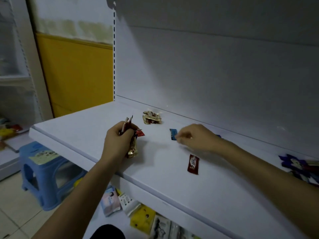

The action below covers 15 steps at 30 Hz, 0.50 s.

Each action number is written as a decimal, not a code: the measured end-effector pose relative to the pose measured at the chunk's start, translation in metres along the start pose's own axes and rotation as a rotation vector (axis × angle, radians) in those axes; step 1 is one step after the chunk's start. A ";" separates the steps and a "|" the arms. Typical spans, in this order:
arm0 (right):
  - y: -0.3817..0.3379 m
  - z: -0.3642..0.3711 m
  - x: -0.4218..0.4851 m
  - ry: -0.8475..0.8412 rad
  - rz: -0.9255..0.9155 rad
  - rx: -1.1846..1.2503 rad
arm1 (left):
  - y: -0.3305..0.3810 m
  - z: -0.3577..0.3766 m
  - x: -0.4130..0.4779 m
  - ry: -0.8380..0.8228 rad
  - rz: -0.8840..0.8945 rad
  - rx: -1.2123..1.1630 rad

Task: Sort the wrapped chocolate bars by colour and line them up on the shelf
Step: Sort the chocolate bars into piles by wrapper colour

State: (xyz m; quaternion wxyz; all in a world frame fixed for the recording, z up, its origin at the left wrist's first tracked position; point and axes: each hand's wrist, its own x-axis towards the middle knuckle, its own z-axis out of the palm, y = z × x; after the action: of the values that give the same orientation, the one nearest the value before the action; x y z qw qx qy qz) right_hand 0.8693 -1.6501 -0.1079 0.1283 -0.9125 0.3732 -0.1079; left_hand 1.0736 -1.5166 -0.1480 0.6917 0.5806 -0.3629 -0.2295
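Head-camera footage looks down on a white shelf (172,169) with wrapped chocolate bars scattered across it. Taking the dark red bar (193,164) lying flat near the front edge as the landmark, everything else sorts around it.

Well to its left, the left hand (119,140) is closed around a mixed bundle of bars (131,135): red-and-white ends stick up above the fist, a red wrapper juts out to the side, and a gold one hangs below. Holding them as a bundle likely keeps collected bars out of the way while the other hand sets out rows.

Just behind the landmark, the right hand (193,137) pinches the near edge of a blue bar (173,134) lying on the shelf, thumb and forefinger shut on the wrapper, probably to straighten or place it. A sliver of more blue shows behind the wrist, too covered to identify.

Farther back and left of the landmark, a gold pile (151,117) sits close to the back panel, seemingly the start of a colour group.

Far to the right of the landmark, a heap of purple-blue wrappers (300,166) is cut off by the frame edge. How many bars the fist holds cannot be counted, and motion blur smears most printing.
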 end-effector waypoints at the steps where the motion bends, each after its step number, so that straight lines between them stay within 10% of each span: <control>1: 0.006 -0.005 -0.016 -0.084 0.002 0.027 | 0.000 0.000 -0.001 -0.004 0.006 0.011; 15: -0.018 0.001 -0.018 -0.236 -0.074 0.027 | 0.006 -0.003 -0.005 0.276 -0.077 -0.250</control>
State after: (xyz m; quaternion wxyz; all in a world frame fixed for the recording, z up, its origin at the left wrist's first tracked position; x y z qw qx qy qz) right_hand 0.8689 -1.6253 -0.1049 0.1798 -0.9302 0.3199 -0.0094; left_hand 1.0718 -1.5095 -0.1435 0.7926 0.5293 -0.2108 -0.2173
